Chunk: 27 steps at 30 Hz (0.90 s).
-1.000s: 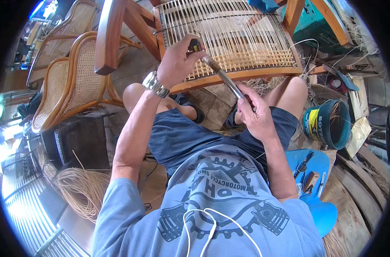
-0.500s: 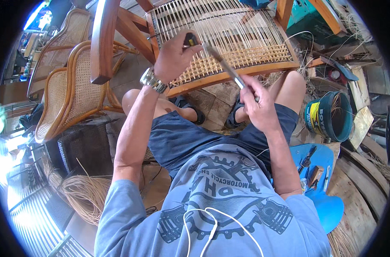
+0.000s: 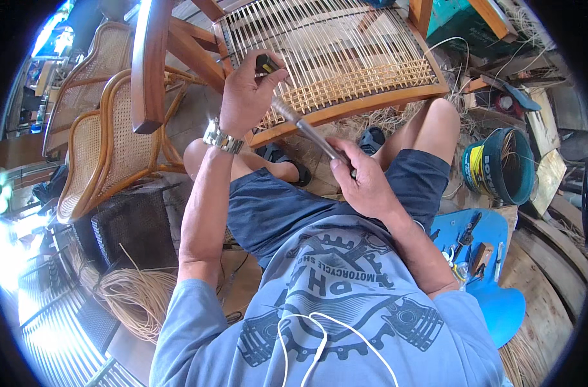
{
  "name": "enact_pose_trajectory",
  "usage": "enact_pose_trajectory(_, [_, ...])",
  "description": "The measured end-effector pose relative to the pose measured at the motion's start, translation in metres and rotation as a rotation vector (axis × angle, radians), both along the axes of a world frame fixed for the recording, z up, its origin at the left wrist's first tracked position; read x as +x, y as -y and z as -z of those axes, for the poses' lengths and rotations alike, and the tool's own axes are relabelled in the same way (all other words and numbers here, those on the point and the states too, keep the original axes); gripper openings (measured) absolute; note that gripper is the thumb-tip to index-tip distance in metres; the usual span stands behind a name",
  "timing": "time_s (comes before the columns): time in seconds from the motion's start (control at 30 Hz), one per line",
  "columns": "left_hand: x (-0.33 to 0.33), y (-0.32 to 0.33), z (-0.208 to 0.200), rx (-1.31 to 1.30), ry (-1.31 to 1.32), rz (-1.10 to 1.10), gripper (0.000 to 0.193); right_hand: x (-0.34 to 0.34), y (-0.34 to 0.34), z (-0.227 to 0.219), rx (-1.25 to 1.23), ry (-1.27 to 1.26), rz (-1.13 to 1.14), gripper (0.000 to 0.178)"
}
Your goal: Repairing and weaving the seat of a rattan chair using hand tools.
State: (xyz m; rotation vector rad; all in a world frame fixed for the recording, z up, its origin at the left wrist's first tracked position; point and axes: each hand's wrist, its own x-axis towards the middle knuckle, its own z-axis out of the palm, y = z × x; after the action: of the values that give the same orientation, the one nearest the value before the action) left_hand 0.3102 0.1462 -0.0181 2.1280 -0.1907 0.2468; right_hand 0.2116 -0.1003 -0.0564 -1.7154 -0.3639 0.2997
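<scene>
My left hand [image 3: 247, 97], a metal watch on its wrist, is closed round a short tool with a black and yellow handle [image 3: 265, 64]. It is held just over the left side of a wooden chair frame strung with cane strands [image 3: 319, 39]. Woven cane [image 3: 345, 86] fills the strip along the near rail. In my right hand [image 3: 366, 180] is a long, narrow metal bar-like tool [image 3: 316, 137], slanting up and left toward the left hand. Its far end is near the left wrist and looks blurred; its exact kind is unclear.
Curved cane-backed chairs [image 3: 116, 122] stand at the left, above a coil of loose cane [image 3: 136, 297]. To the right are a dark teal bucket [image 3: 516, 169] and a blue plastic seat [image 3: 494, 303] carrying small tools. Cane scraps litter the floor beyond my knees.
The right hand and its metal tool have moved left and toward my body. The left hand has shifted slightly left, still gripping its tool. The view has shifted a little.
</scene>
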Motion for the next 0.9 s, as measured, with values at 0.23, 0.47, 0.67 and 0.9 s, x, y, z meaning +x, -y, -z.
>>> enact_pose_trajectory(0.23, [0.006, -0.005, 0.012, 0.095, -0.042, -0.021, 0.018, 0.004, -0.003, 0.002, -0.011, -0.035, -0.096, 0.038])
enact_pose_trajectory(0.47, [0.000, -0.001, 0.003, 0.066, -0.018, 0.046, 0.021, 0.004, 0.044, -0.009, 0.085, -0.247, 0.175, 0.035])
enact_pose_trajectory(0.67, [0.001, 0.006, 0.008, 0.077, 0.062, 0.041, 0.021, 0.029, 0.046, -0.007, 0.139, -0.209, 0.202, 0.035])
enact_pose_trajectory(0.9, [0.015, 0.003, 0.019, 0.215, 0.002, 0.083, 0.022, 0.046, 0.047, -0.005, 0.140, -0.287, 0.178, 0.035])
